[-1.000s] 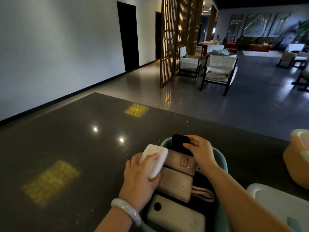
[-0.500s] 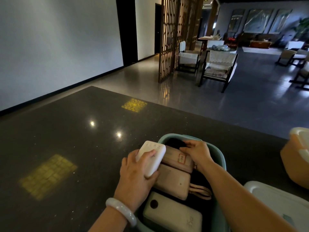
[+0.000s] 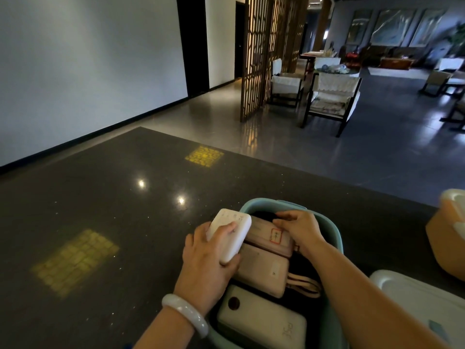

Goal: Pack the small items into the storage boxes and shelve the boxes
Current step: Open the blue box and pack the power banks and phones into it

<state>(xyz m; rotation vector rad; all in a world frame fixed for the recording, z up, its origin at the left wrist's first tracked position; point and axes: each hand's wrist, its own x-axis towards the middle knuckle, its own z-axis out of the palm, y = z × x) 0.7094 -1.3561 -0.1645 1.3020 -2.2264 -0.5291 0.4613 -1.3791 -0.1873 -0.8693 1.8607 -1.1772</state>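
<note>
A teal storage box (image 3: 336, 238) stands on the dark stone table (image 3: 105, 212) just in front of me. Inside lie a pink power bank with a red label (image 3: 265, 236), a second pink one (image 3: 261, 270) with a strap, and a white one (image 3: 261, 322) nearest me. My left hand (image 3: 206, 269) grips another white power bank (image 3: 230, 233), tilted over the box's left rim. My right hand (image 3: 299, 229) reaches into the far end of the box, its fingers curled over a black item (image 3: 261, 215) that is mostly hidden behind the labelled power bank.
An orange box with a white lid (image 3: 445, 245) sits at the right edge of the table. A loose white lid (image 3: 422, 298) lies at the lower right. Beyond the table are a wooden lattice screen (image 3: 261, 59) and chairs (image 3: 329, 96).
My right hand has lowered the black item from above the box into its far end. My left hand keeps the white power bank at the left rim, almost unmoved.
</note>
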